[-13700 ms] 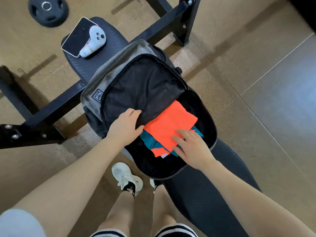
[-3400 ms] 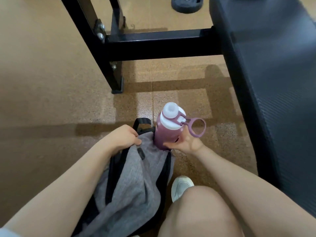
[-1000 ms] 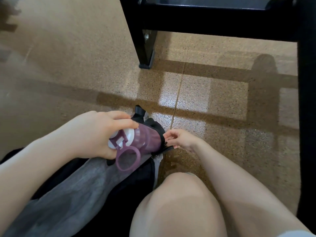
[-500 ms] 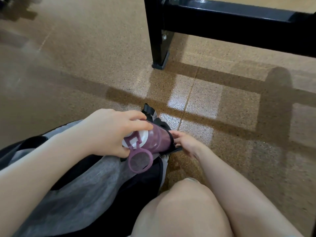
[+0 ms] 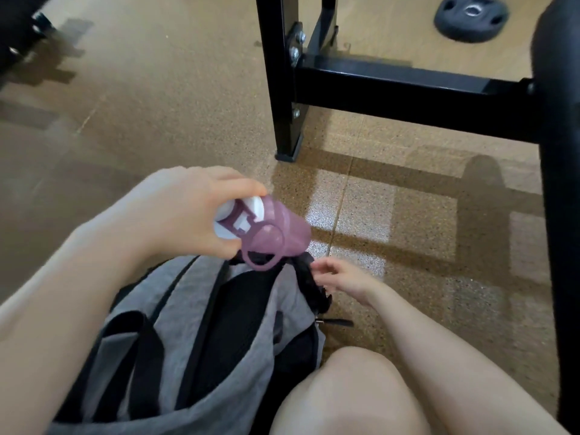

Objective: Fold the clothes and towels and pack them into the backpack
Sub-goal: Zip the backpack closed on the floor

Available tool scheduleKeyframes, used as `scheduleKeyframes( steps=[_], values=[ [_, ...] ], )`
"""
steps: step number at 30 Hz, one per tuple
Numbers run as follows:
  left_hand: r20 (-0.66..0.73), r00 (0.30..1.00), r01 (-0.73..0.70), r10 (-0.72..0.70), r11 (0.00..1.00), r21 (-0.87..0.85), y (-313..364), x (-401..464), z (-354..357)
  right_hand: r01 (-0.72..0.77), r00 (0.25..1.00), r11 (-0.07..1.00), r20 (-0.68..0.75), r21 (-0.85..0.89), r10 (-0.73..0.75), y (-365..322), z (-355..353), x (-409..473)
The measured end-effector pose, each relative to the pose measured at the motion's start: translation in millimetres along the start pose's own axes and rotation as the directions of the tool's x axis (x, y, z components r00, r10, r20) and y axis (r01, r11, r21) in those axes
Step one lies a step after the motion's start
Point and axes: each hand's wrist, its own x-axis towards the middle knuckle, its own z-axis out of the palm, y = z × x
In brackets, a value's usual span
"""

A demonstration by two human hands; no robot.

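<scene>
Mauve plastic filled my left hand (image 5: pixel 185 211): I gripped the water bottle (image 5: pixel 270 229) by its white cap end, fingers curled around the top, with the bottle tilted so its base pointed down and away from me, toward the upper corner of the backpack (image 5: pixel 201 334). Its carry loop (image 5: pixel 262 257) hung just above the bag's dark edge. The grey backpack, with its black straps, lay in front of me on the speckled brown floor (image 5: pixel 408 230), against my bare knee (image 5: pixel 351 394). My right hand (image 5: pixel 340 276) was at the bag's black side pocket (image 5: pixel 309 284), fingers bent and touching its rim; whether they pinched the fabric I could not tell through the blur. Ahead stood the black metal bench frame (image 5: pixel 392 86), and a weight plate (image 5: pixel 470 18) lay on the floor beyond it.
</scene>
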Motion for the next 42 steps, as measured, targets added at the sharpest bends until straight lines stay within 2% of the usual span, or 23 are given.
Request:
scheduleKeyframes(
  steps=[3, 6, 10, 13, 15, 17, 20, 23, 27, 30, 35, 39, 42],
  values=[
    [-0.040, 0.998, -0.042, 0.046, 0.994, 0.096, 11, -4, 36, 0.014, 1.000, 0.972, 0.004, -0.235, -0.013, 9, 6, 2],
    [-0.077, 0.997, 0.005, -0.002, 0.999, 0.032, 13, -9, 58, 0.028, 0.981, 0.819, -0.140, -0.573, -0.132, 16, 18, 9],
    [-0.127, 0.991, 0.032, -0.030, 0.999, 0.014, 11, -15, 59, -0.089, 0.949, 0.717, -0.277, -0.691, -0.148, 15, 32, 15],
    [-0.129, 0.990, 0.056, -0.054, 0.998, 0.010, 5, -17, 54, -0.143, 0.936, 0.646, -0.314, -0.750, -0.157, 11, 36, 16],
    [-0.126, 0.991, 0.050, -0.051, 0.999, -0.010, 2, -17, 52, -0.121, 0.934, 0.632, -0.304, -0.766, -0.189, 12, 36, 15],
    [-0.136, 0.989, 0.052, -0.058, 0.998, -0.044, 0, -15, 51, -0.052, 0.932, 0.705, -0.288, -0.707, -0.221, 15, 33, 12],
    [-0.161, 0.985, 0.042, -0.053, 0.996, -0.073, 0, -12, 51, 0.084, 0.956, 0.756, -0.162, -0.649, -0.245, 18, 29, 8],
    [-0.178, 0.983, 0.025, -0.041, 0.996, -0.091, 1, -11, 54, 0.092, 0.981, 0.743, -0.068, -0.663, -0.182, 22, 27, 9],
    [-0.174, 0.984, 0.014, -0.027, 0.997, -0.077, 4, -11, 58, -0.040, 0.990, 0.658, -0.117, -0.752, -0.074, 23, 28, 15],
    [-0.165, 0.986, 0.011, -0.023, 0.998, -0.070, 5, -11, 59, -0.060, 0.975, 0.546, -0.166, -0.836, -0.147, 16, 36, 15],
    [-0.164, 0.986, 0.014, -0.025, 0.998, -0.068, 5, -12, 58, -0.013, 0.944, 0.658, -0.226, -0.753, -0.240, 22, 41, 16],
    [-0.139, 0.989, 0.033, -0.043, 0.997, -0.074, 6, -11, 58, 0.003, 0.921, 0.668, -0.258, -0.744, -0.292, 25, 44, 20],
    [-0.137, 0.990, 0.033, -0.044, 0.997, -0.076, 8, -11, 59, 0.012, 0.934, 0.677, -0.233, -0.736, -0.270, 21, 48, 22]
  ],
)
